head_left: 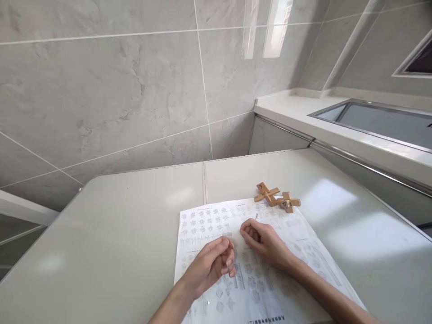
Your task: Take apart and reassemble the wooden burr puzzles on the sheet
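A large printed sheet (236,294) with rows of small diagrams lies on the table beneath my hands. My left hand (211,267) is held over its middle, the fingers loosely bent and slightly apart, with nothing visible in them. My right hand (265,240) rests on the sheet with its fingers curled in towards the palm; I see nothing held there. Past the right hand, at the sheet's far edge, sit two wooden interlocking puzzles (266,194) made of crossed bars, close beside each other. The nearer, right-hand wooden puzzle (288,202) carries dark letter marks.
The pale table (111,252) has a seam across its far part. A grey tiled wall (101,90) stands behind it. To the right runs a white counter (283,108) with a glass-topped, metal-framed panel (381,121) set in it.
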The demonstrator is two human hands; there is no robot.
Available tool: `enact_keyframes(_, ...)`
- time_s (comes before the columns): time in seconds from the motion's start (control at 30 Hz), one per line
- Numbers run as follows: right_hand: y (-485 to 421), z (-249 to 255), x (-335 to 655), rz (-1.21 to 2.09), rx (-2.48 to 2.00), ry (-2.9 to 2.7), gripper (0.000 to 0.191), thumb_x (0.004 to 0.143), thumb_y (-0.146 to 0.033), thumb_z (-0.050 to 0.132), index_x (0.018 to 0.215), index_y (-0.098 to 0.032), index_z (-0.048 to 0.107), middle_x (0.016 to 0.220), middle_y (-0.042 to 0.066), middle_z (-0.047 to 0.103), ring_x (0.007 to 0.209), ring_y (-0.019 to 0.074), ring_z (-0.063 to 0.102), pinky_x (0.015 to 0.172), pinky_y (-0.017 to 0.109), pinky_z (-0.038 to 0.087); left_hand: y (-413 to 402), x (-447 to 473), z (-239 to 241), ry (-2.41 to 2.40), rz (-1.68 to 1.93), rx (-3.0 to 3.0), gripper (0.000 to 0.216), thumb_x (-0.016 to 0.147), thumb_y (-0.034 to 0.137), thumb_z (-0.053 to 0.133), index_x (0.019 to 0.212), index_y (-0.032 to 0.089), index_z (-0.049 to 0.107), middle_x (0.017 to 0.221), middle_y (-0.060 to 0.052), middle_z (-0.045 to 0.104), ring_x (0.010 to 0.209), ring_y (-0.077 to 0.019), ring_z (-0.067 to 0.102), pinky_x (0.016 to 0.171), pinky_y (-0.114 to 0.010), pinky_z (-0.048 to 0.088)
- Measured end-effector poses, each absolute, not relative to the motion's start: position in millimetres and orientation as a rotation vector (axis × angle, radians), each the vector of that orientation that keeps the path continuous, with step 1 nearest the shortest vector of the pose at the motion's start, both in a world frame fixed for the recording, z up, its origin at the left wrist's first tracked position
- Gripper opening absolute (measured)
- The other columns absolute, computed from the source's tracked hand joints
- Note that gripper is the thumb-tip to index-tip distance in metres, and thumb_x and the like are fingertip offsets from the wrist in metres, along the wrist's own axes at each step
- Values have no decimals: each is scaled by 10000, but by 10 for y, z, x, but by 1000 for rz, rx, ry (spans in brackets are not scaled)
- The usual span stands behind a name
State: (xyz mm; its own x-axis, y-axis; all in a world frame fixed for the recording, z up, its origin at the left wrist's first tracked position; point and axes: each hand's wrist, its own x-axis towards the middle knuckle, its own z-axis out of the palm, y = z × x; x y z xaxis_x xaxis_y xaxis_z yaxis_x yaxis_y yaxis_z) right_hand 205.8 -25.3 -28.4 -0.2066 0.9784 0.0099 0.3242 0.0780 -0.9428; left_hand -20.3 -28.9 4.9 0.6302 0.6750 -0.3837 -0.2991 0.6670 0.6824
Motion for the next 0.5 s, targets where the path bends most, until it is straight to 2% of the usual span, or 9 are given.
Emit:
enact_keyframes(0.27, -260, -250, 2062, 1167, -1283, -1627, 256, 1080, -453, 593, 962, -236, 660, 717, -20, 593, 657, 183, 515, 614, 311, 418, -292, -191, 76, 678, 635, 625, 344, 994, 463, 800, 953, 133, 709, 705, 43, 548, 540, -69, 382, 680, -269, 497)
enact_keyframes(0.5, -236, -307, 2071, 1217, -1258, -1568, 335, 1035, -555, 674, 950, -232, 691, 726, -9, 615, 657, 182, 504, 597, 301, 397, -299, -186, 107, 673, 635, 646, 341, 991, 457, 805, 932, 134, 712, 708, 37, 558, 544, -73, 402, 677, -273, 492)
